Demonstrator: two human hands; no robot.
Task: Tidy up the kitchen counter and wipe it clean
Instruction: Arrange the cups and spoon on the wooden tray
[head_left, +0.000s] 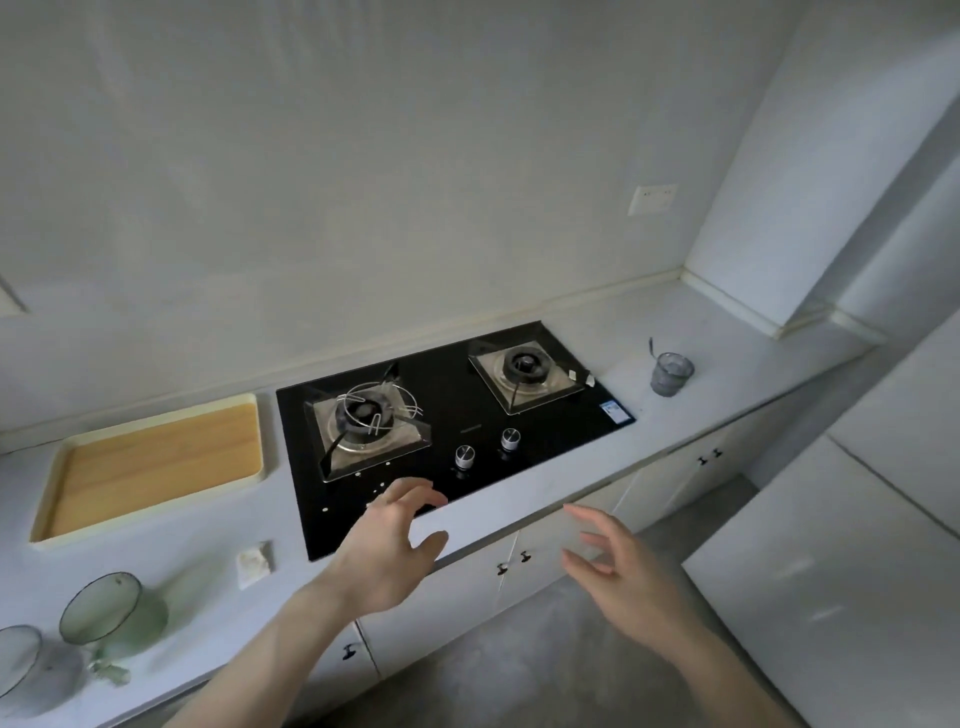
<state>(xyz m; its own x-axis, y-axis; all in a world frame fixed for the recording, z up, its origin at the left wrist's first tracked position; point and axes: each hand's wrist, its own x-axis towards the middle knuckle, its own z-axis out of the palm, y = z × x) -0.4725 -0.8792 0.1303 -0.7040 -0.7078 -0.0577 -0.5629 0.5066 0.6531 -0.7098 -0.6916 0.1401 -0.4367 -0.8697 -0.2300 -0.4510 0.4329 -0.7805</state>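
A pale grey counter (691, 410) runs from lower left to upper right, with a black two-burner gas hob (447, 415) set into it. My left hand (389, 545) hovers over the hob's front edge, fingers spread and loosely bent, holding nothing. My right hand (623, 566) hangs in front of the counter over the cupboard doors, fingers relaxed and empty. A wooden tray with a cream rim (150, 467) lies left of the hob. A small crumpled white cloth or tissue (254, 564) lies near the hob's front left corner. A grey glass cup (671, 373) stands right of the hob.
A green cup (117, 616) lies on its side at the lower left, next to a grey cup (26, 670) at the frame's edge. White cupboard doors (524, 566) run below the counter. A tall white fridge or cabinet (852, 519) stands at the right.
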